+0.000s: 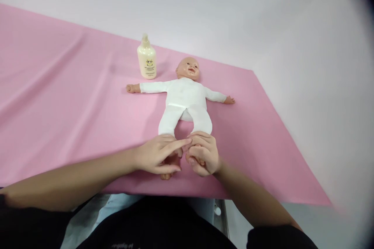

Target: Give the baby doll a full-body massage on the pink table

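While the doll (184,101) lies face-up on the table (58,97), left hand (154,155) and right hand (204,155) each grip a foot, steadying it; lotion bottle (146,58) stands near its head

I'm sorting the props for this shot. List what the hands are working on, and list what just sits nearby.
In hand:
- baby doll in white suit, lying face up
- left hand and right hand, both wrapped around the doll's feet

Lying about:
- cream lotion bottle, upright beside the doll's head
- pink sheet beneath
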`<state>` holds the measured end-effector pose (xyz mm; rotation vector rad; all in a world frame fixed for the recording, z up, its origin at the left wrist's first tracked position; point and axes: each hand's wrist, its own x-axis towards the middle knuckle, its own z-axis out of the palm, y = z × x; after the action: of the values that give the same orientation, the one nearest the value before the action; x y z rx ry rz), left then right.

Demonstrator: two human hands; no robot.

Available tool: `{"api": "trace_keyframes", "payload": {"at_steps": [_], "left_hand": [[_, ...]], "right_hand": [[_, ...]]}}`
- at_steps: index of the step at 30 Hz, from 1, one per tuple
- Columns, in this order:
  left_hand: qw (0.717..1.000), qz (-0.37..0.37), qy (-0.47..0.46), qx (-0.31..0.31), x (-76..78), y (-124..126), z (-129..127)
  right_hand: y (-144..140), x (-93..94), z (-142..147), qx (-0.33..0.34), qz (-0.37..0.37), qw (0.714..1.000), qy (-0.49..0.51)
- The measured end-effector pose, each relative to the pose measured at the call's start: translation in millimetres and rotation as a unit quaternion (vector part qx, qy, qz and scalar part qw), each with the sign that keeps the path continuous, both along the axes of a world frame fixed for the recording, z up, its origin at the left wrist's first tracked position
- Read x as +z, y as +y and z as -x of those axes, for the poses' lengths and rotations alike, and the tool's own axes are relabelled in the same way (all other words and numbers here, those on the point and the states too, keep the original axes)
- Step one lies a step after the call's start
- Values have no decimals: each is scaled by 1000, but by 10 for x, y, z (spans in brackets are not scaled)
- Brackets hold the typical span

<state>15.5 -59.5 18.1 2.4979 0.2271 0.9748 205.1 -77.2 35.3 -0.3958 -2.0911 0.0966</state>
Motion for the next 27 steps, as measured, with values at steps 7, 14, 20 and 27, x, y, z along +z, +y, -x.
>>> {"api": "trace_keyframes", "payload": {"at_steps": [7,14,20,27], "left_hand": [[999,28,16,0,7,-11,-9],[992,76,102,-6,-28,-38,-23],[986,124,105,-29,-7,-62,-22],[982,171,66,-48,9,-61,-11]], "right_hand": [[1,-11,-17,40,38,998,10],[-1,20,9,56,33,998,20],[-18,-44,43,20,29,999,15],[40,-49,-4,-32,52,998,-14]]}}
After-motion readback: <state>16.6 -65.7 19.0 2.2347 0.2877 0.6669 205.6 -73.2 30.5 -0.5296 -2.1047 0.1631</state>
